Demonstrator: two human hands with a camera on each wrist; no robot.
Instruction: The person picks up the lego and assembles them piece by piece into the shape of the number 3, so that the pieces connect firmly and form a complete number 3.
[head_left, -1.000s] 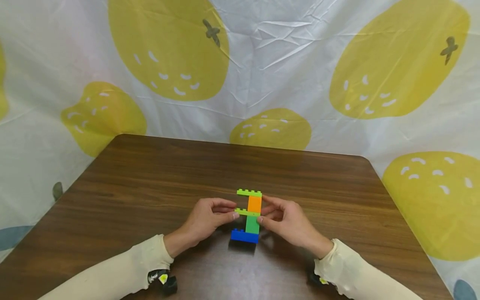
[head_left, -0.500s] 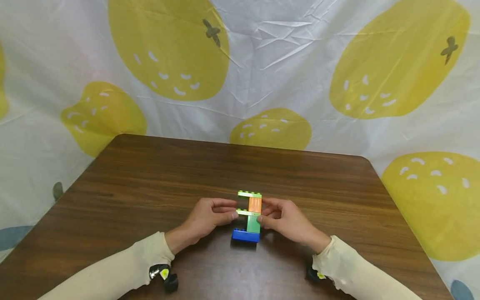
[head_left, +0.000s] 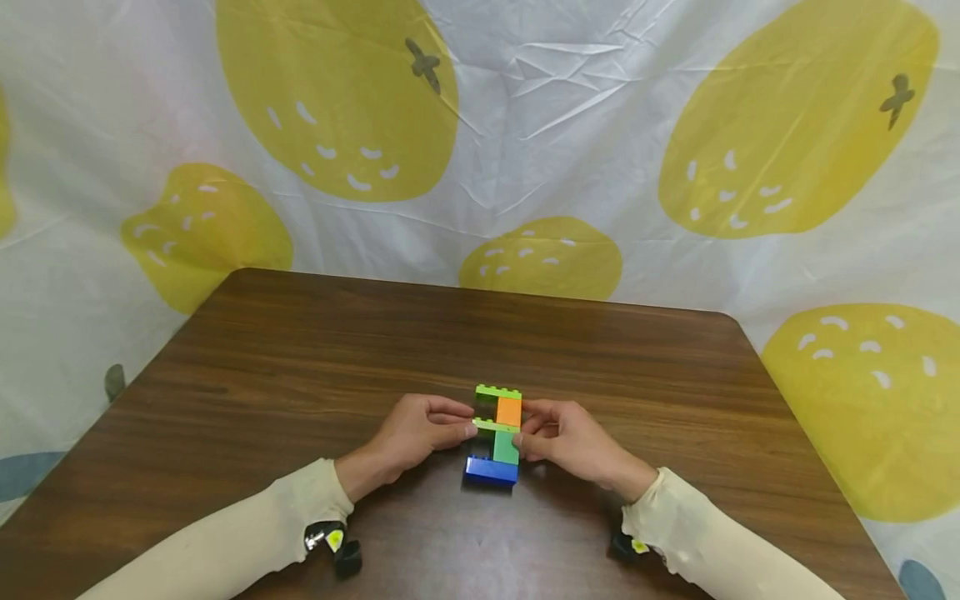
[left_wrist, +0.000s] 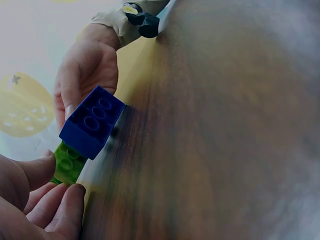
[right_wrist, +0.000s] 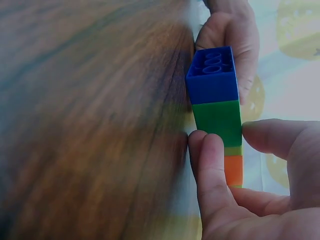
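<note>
A structure of toy building bricks is held between both hands near the middle of the table. In the head view it has a blue brick (head_left: pixel 491 472) at the near end, then a green brick (head_left: pixel 506 447), a lime plate (head_left: pixel 496 426), an orange brick (head_left: pixel 508 411) and another lime plate (head_left: pixel 498 391) at the far end. My left hand (head_left: pixel 422 432) pinches the middle lime plate at its free left end. On the other side, my right hand (head_left: pixel 581 443) grips the structure at the green brick, thumb and fingers on opposite faces. The blue brick's hollow underside (left_wrist: pixel 97 114) shows in the left wrist view.
A dark brown wooden table (head_left: pixel 315 350) lies under the hands, with rounded far corners. Behind it hangs a white cloth (head_left: pixel 555 100) printed with yellow fruit. A black wrist device (head_left: pixel 330 542) sits at the left cuff, and another (head_left: pixel 626 546) at the right.
The brick structure has tilted slightly in the hands, its far end coming a little nearer. Both wrists have shifted slightly inward. Each hand keeps its hold.
</note>
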